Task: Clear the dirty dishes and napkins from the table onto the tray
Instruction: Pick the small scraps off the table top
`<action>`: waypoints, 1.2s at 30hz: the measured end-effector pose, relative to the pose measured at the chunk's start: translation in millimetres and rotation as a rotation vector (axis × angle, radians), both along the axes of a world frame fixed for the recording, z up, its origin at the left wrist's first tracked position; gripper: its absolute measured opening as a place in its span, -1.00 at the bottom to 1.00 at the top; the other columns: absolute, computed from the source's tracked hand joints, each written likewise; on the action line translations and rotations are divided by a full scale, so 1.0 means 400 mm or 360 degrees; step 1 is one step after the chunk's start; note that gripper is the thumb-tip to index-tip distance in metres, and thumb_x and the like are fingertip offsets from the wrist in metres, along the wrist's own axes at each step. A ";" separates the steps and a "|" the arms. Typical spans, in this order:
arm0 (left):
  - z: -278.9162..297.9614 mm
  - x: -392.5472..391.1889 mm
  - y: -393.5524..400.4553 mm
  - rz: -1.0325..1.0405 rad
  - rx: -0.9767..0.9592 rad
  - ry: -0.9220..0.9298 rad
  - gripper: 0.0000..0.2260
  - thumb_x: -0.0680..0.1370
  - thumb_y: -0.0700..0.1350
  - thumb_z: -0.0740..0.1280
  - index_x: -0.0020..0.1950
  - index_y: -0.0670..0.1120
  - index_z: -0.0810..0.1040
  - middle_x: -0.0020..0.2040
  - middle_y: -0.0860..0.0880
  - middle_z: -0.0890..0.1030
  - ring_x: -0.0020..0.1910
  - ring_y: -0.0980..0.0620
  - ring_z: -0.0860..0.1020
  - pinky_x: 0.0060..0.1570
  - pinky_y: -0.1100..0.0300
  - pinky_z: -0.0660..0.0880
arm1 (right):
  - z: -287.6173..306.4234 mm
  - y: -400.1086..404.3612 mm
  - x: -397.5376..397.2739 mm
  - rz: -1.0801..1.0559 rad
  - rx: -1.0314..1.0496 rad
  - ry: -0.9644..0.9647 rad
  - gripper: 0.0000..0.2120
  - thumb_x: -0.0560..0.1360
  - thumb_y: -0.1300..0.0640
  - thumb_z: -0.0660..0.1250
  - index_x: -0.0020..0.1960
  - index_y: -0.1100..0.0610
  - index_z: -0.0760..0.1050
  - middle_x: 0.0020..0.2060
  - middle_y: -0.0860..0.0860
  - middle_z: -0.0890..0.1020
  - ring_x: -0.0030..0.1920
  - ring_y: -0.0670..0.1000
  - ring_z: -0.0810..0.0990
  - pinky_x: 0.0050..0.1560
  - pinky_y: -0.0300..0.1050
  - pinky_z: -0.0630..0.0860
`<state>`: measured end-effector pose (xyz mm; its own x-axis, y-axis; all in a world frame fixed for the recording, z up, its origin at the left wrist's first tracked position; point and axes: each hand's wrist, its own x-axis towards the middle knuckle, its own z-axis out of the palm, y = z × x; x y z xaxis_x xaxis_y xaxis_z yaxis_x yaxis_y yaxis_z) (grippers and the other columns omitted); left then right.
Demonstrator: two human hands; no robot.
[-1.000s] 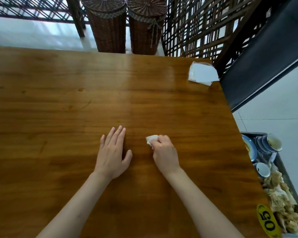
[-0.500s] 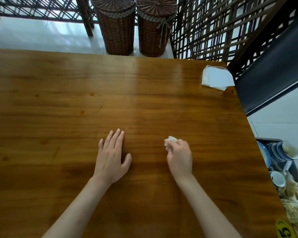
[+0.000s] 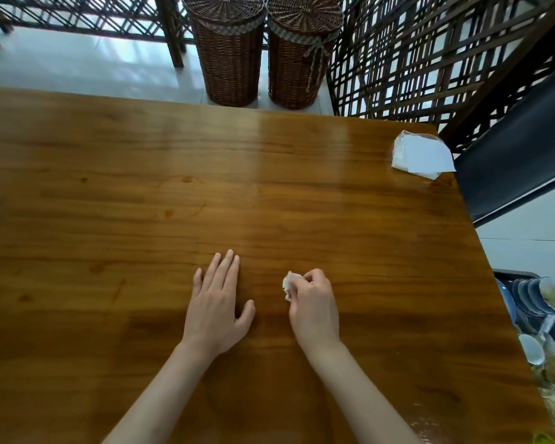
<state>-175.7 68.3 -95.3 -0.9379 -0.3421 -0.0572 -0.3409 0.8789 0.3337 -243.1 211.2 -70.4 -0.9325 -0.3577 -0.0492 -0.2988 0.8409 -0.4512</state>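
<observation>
The desk [image 3: 141,193] is a broad slab of glossy brown wood, hard and smooth, with faint ring marks near its middle. Beyond its far edge stand two round wicker baskets [image 3: 229,49] with woven lids, stiff and coarse. The tray [image 3: 510,275], dark and shallow, sits off the desk's right edge and carries stacked blue-and-white bowls [image 3: 535,296] beside crumpled paper; those look hard, glazed and breakable. A flat pack of napkins [image 3: 422,155] lies at the far right corner, soft and squarish. The left hand [image 3: 217,310] rests flat on the desk, fingers straight and close together. The right hand [image 3: 313,307] pinches a wad [image 3: 289,285] of white napkin in curled fingers, near the desk's middle. It should be nearly weightless, limp and easily crushed, so any loose pinch will do
</observation>
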 end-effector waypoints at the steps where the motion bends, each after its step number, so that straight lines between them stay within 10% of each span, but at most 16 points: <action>1: -0.001 0.001 -0.002 -0.0001 0.0001 0.0000 -0.35 0.53 0.15 0.19 0.54 -0.05 0.08 0.55 -0.01 0.10 0.53 0.03 -0.04 0.45 0.04 -0.15 | 0.003 -0.004 0.008 0.0021 0.0001 0.0011 -0.85 0.41 0.29 0.44 -0.03 0.16 0.64 -0.14 0.03 0.58 -0.11 -0.05 0.54 -0.27 -0.37 0.44; 36: -0.001 -0.074 -0.120 -0.0063 0.0015 0.0020 -0.36 0.53 0.12 0.15 0.55 -0.07 0.04 0.56 -0.02 0.05 0.53 0.02 -0.08 0.43 0.06 -0.20 | -0.011 -0.196 -0.128 0.0302 -0.0113 0.0133 -0.81 0.55 0.25 0.25 0.06 0.19 0.63 -0.04 0.06 0.62 -0.01 -0.02 0.52 -0.01 -0.21 0.51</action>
<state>-205.2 20.4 -95.7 -0.9513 -0.3043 -0.0484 -0.3018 0.8884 0.3460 -294.5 132.9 -75.0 -0.8480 -0.5269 0.0572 -0.4874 0.7331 -0.4744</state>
